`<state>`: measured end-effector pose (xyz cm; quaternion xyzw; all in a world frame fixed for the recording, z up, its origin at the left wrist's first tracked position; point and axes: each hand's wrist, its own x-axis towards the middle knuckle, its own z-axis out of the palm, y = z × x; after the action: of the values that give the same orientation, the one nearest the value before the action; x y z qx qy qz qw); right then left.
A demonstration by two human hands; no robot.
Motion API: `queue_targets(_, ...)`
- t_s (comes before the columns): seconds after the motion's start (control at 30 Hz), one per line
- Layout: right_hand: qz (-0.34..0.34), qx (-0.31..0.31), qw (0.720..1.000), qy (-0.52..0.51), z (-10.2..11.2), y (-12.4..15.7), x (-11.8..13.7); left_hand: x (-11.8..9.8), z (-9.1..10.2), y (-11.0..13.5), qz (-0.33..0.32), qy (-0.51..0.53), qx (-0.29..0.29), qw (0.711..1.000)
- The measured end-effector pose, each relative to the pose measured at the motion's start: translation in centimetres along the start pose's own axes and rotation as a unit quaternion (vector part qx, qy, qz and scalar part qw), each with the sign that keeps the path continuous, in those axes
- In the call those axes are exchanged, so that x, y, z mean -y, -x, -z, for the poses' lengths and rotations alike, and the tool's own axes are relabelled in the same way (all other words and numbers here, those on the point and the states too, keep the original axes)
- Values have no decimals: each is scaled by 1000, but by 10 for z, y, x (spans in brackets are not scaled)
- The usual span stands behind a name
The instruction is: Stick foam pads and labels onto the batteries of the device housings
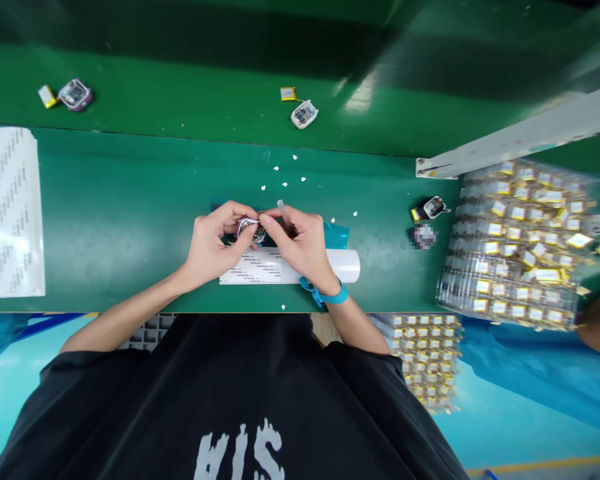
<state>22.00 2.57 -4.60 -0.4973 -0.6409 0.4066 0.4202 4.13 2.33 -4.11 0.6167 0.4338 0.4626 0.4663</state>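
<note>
My left hand (215, 243) is closed around a small purple-rimmed electronic device case (245, 227), which looks like a watch body with its circuit board exposed. My right hand (303, 243) meets it from the other side, thumb and fingers pinched at the case's edge. A slim grey tool (281, 204), possibly tweezers, sticks up out of the right hand's grip; its tip is hidden. Under the hands lies a white printed adhesive sheet (255, 270), its right end curled. A piece of blue film (337, 235) shows behind the right wrist.
Opened cases with attached batteries lie at the back (76, 95), (304, 114) and right (434, 207). Stacked clear trays of batteries (517, 247) stand right, near a white metal post (525, 127). More printed sheets (15, 213) lie left. Small white bits dot the green bench (130, 200).
</note>
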Motion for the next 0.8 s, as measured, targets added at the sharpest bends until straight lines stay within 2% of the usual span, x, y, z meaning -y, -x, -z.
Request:
queue_targets(0.23, -13, 17, 999, -34, -1, -1, -1, 1, -1, 0, -3, 45, 4, 999)
queue_targets(0.57, -39, 11, 994, -99, -4, 0, 0, 5, -4, 4, 0, 43, 4, 999)
queue_targets(0.7, -29, -16, 995, -91, -7, 1, -1, 4, -4, 5, -5, 28, -5, 1000)
queue_targets(0.8, -13, -8, 998, -64, -4, 1, 1, -1, -2, 3, 10, 44, -4, 999)
